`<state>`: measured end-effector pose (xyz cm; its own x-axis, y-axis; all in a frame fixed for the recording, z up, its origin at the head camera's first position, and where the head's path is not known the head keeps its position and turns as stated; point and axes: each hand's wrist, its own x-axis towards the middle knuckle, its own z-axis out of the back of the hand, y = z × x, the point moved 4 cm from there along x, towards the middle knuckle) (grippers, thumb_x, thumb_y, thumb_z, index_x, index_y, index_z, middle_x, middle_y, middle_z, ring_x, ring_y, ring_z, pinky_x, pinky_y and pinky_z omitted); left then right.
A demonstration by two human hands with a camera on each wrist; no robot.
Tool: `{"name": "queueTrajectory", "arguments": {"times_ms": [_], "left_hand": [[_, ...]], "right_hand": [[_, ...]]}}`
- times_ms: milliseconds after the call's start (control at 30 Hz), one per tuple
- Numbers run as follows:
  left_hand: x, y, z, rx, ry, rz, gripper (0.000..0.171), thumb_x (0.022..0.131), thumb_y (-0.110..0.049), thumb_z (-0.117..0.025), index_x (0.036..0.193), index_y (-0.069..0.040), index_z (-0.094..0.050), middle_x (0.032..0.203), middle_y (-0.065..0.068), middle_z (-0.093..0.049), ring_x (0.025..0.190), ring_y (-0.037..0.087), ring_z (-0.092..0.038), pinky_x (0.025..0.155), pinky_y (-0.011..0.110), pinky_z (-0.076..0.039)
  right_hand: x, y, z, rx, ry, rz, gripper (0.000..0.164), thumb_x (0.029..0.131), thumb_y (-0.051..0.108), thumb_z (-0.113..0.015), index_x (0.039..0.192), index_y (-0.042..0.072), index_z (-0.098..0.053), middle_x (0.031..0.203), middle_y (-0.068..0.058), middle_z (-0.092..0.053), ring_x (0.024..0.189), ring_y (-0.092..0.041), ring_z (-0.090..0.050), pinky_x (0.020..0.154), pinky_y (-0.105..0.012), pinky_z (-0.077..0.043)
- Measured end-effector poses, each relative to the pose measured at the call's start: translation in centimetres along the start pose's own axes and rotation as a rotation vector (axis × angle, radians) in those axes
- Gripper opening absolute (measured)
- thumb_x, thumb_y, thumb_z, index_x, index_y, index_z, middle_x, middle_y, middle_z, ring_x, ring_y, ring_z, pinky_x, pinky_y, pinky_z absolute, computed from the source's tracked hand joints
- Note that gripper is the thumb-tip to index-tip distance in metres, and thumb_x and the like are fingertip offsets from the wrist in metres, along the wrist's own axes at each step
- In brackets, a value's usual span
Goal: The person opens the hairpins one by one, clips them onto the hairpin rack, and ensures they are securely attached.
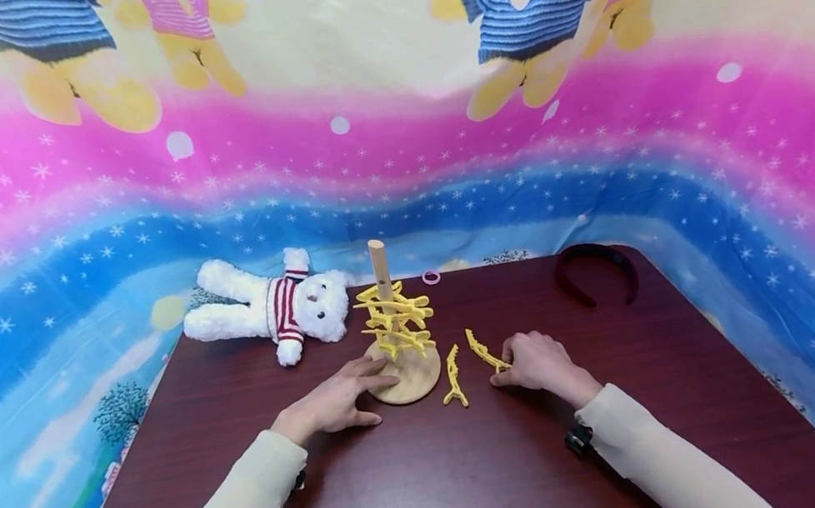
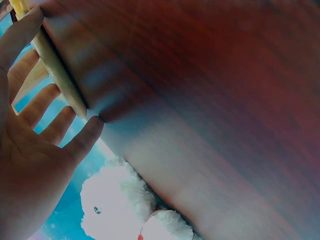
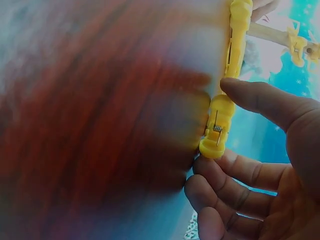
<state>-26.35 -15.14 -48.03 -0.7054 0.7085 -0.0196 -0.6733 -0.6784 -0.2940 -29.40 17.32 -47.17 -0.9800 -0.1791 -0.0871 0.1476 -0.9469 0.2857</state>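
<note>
The right hand [image 1: 541, 363] pinched one end of a slim, toothed yellow clip [image 1: 485, 350] flat on the tabletop, between thumb and curled fingers; a small coiled metal spring showed near that end. A second clip [image 1: 454, 378] lay just beside it, fork toward the person. The left hand [image 1: 333, 396], fingers extended and gripping nothing, touched the round base of a pale wooden stand [image 1: 410, 383], its upright post ringed with more yellow clips [image 1: 395, 318]. Surface: glossy, dark reddish-brown table [image 1: 434, 486], bearing a fluffy white teddy bear [image 1: 284, 308], pink ring [image 1: 432, 282] and dark headband [image 1: 596, 248]. Surround: bear-printed cloth [image 1: 366, 158], softly creased.
</note>
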Motion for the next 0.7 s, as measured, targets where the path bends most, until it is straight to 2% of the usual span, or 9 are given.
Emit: {"name": "queueTrajectory", "arguments": {"times_ms": [200, 433, 700], "left_hand": [[0.0, -0.1, 0.1, -0.002, 0.006, -0.001, 0.065, 0.087, -0.031, -0.078, 0.145, -0.02, -0.054, 0.161, 0.013, -0.036, 0.15, 0.04, -0.028, 0.119, 0.054, -0.031], [0.0, -0.1, 0.2, -0.001, 0.003, -0.002, 0.064, 0.087, -0.031, -0.078, 0.145, -0.02, -0.054, 0.161, 0.013, -0.036, 0.15, 0.04, -0.029, 0.12, 0.054, -0.031], [0.0, -0.1, 0.1, -0.001, 0.008, 0.002, 0.064, 0.087, -0.032, -0.078, 0.146, -0.02, -0.054, 0.161, 0.012, -0.035, 0.15, 0.039, -0.028, 0.12, 0.054, -0.031]], "right_hand": [[0.1, -0.3, 0.2, -0.01, -0.003, 0.003, 0.038, 0.073, 0.049, -0.084, 0.067, 0.02, -0.061, 0.063, 0.003, -0.051, 0.058, -0.017, -0.048, 0.047, -0.031, -0.034], [0.3, -0.9, 1.0, -0.012, -0.033, -0.008, 0.032, 0.077, 0.049, -0.081, 0.088, 0.021, -0.071, 0.072, 0.003, -0.058, 0.063, -0.018, -0.051, 0.051, -0.033, -0.038], [0.4, -1.3, 1.7, 0.058, -0.075, 0.023, 0.029, 0.079, 0.045, -0.08, 0.091, 0.02, -0.075, 0.075, 0.004, -0.064, 0.065, -0.018, -0.052, 0.051, -0.032, -0.039]]}}
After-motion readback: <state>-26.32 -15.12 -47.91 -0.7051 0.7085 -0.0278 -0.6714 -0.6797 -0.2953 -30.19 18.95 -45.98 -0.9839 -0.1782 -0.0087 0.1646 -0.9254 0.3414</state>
